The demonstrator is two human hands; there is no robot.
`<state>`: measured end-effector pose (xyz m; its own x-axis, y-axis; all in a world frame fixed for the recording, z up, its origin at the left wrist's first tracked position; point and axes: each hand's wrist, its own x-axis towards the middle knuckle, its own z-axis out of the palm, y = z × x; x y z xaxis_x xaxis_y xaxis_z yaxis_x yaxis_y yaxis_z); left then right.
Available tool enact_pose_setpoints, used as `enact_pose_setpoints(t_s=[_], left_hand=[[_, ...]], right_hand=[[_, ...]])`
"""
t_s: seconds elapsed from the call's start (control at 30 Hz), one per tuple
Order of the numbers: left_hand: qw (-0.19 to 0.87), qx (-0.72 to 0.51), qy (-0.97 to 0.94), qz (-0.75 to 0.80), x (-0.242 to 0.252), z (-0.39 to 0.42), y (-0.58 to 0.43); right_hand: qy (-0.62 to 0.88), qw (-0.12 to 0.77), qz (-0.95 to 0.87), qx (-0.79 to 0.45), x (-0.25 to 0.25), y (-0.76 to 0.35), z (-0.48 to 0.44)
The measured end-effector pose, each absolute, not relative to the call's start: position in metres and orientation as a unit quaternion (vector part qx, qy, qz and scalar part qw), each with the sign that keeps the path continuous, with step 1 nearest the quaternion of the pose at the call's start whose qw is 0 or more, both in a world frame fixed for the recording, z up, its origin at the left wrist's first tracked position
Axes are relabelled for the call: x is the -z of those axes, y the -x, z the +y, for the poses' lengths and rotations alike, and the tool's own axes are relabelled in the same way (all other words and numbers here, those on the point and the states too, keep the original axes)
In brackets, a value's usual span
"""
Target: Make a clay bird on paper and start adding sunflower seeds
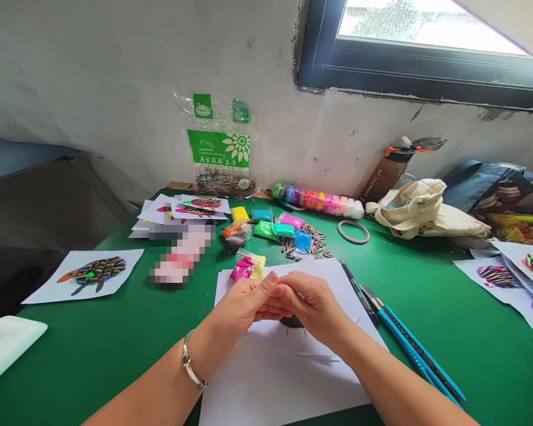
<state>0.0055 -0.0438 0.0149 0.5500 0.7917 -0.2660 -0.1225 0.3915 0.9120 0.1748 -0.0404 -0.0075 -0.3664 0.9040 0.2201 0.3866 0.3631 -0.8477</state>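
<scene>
Paper (284, 373) lies beneath both hands (242, 307) (320, 307).

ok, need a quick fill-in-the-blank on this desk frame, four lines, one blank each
1. The left hand and right hand meet over a sheet of ____ paper.
2. The bracelet sits on the ____ wrist.
3. The blue utility knife lies to the ____ of that paper.
4. The table top is ____.

Missing words: white; left; right; green.
</scene>
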Motion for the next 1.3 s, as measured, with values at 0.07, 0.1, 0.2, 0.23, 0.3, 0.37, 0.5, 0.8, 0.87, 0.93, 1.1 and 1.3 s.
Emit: enact_pose_setpoints(t_s=[0.07, 0.1, 0.2, 0.23, 0.3, 0.37, 0.5, 0.8, 0.87, 0.93, 1.1, 1.3], left_hand=[[0.756, -0.311, -0.451, 0.360, -0.016, -0.043, -0.005], [0.758, -0.311, -0.449, 0.356, -0.017, -0.043, -0.005], [0.768, -0.304, -0.448, 0.341, -0.017, -0.043, -0.006], [0.774, -0.301, -0.447, 0.334, -0.017, -0.043, -0.007], [0.784, -0.296, -0.441, 0.322, -0.016, -0.044, -0.008], [0.788, -0.296, -0.431, 0.325, -0.015, -0.043, -0.008], [0.786, -0.305, -0.412, 0.345, -0.014, -0.041, -0.006], [0.792, -0.291, -0.435, 0.315, -0.013, -0.043, -0.006], [0.792, -0.295, -0.425, 0.324, -0.013, -0.043, -0.005], [0.793, -0.300, -0.416, 0.329, -0.013, -0.042, -0.003], [0.787, -0.311, -0.430, 0.313, -0.011, -0.040, -0.002], [0.788, -0.303, -0.445, 0.299, -0.013, -0.042, -0.004]], right_hand=[[0.425, 0.344, -0.752, -0.367, 0.006, -0.175, -0.041], [0.426, 0.341, -0.753, -0.367, 0.005, -0.174, -0.041], [0.444, 0.343, -0.749, -0.352, 0.007, -0.172, -0.041], [0.454, 0.345, -0.747, -0.341, 0.008, -0.172, -0.041], [0.469, 0.346, -0.743, -0.330, 0.010, -0.172, -0.041], [0.472, 0.337, -0.743, -0.334, 0.008, -0.174, -0.041], [0.444, 0.311, -0.749, -0.382, 0.001, -0.176, -0.040], [0.468, 0.326, -0.722, -0.391, 0.005, -0.171, -0.041], [0.435, 0.324, -0.715, -0.440, 0.001, -0.174, -0.041], [0.403, 0.322, -0.698, -0.497, -0.004, -0.176, -0.041], [0.390, 0.321, -0.657, -0.560, -0.007, -0.173, -0.042], [0.414, 0.334, -0.679, -0.506, 0.000, -0.176, -0.040]])
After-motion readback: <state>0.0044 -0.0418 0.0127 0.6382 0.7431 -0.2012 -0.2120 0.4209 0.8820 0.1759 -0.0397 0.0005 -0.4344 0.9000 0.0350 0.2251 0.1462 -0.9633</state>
